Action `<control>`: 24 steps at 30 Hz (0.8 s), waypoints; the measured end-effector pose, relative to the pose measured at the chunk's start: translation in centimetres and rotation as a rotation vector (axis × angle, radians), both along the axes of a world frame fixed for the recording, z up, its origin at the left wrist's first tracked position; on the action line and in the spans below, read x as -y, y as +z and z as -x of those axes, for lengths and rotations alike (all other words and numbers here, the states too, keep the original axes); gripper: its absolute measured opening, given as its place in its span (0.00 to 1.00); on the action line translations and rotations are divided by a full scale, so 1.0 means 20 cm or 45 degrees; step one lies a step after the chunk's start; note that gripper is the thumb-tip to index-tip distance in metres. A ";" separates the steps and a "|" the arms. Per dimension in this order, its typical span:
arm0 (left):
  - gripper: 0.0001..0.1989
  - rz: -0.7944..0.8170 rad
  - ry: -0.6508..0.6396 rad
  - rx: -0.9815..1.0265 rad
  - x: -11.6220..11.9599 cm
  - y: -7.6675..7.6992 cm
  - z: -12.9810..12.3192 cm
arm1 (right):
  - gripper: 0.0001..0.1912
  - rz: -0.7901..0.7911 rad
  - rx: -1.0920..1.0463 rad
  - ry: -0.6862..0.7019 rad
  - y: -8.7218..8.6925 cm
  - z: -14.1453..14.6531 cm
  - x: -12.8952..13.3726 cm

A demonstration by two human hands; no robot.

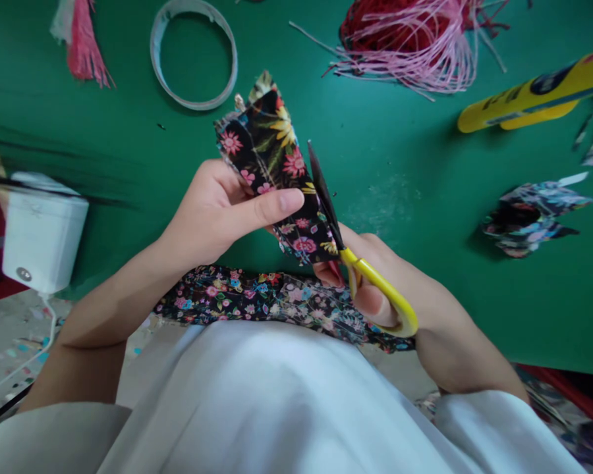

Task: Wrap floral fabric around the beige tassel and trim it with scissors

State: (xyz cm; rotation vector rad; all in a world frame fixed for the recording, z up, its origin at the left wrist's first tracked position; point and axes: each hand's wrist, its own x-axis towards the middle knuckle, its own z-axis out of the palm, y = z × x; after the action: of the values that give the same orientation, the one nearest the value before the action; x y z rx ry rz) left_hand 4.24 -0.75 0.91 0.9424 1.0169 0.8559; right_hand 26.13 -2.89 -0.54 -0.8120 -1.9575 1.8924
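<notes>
Your left hand [212, 210] holds a folded strip of black floral-print fabric [271, 168] above the green tabletop [400, 164], thumb laid across its front and fingers behind, so that grip is closed on the cloth. Your right hand [400, 296] has its fingers through the loops of the yellow-handled scissors [356, 257]; that grip is closed on the handles, and the dark blades lie along the strip's right edge, seemingly almost together, tips pointing up and slightly left.

By the look of it, you are part-way through trimming along that right edge. The next move, as I judge it, calls for keeping the strip taut and steady while the blades open and travel farther along the edge, with your thumb kept clear of them.

The strip's long axis runs from lower right, near the scissor pivot, to upper left, where its free end points toward a clear ring of tape [194, 54] near the far edge. More of the same floral fabric [257, 299] lies at the near edge against your lap.

Toward the far right corner lie a yellow tube [534, 95] and a bundle of red and pink cord [415, 39]. A folded floral piece [528, 217] sits near the right edge, a white box [42, 230] off the left edge.
</notes>
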 end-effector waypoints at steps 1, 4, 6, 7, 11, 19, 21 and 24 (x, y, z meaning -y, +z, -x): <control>0.06 0.009 0.008 -0.004 0.00 0.00 0.00 | 0.34 0.007 -0.004 0.006 0.00 0.00 0.00; 0.05 0.010 0.002 -0.003 0.00 0.00 0.00 | 0.34 0.013 -0.008 0.023 0.00 0.00 0.00; 0.04 0.007 0.003 0.005 0.00 0.00 -0.01 | 0.34 0.003 -0.005 0.032 0.00 -0.01 -0.01; 0.05 0.009 0.016 -0.002 0.00 0.00 -0.01 | 0.34 -0.002 -0.006 0.033 0.00 -0.01 -0.01; 0.05 0.003 0.035 -0.011 0.00 0.00 -0.01 | 0.34 -0.018 -0.022 0.016 0.00 -0.01 -0.01; 0.08 -0.013 -0.011 0.037 0.01 0.02 -0.02 | 0.32 -0.039 -0.039 0.007 0.00 0.00 -0.01; 0.07 -0.026 -0.003 -0.015 0.01 0.02 -0.01 | 0.31 -0.045 -0.055 0.005 -0.01 0.00 -0.01; 0.04 -0.058 0.004 -0.046 0.01 0.01 -0.01 | 0.31 -0.048 -0.044 0.008 -0.01 -0.01 -0.01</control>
State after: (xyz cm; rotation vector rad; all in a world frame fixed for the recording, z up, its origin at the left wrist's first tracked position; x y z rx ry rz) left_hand 4.40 -0.91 1.07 0.9980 1.0341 0.8702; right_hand 26.31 -2.72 -0.73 -0.7584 -1.9710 1.8546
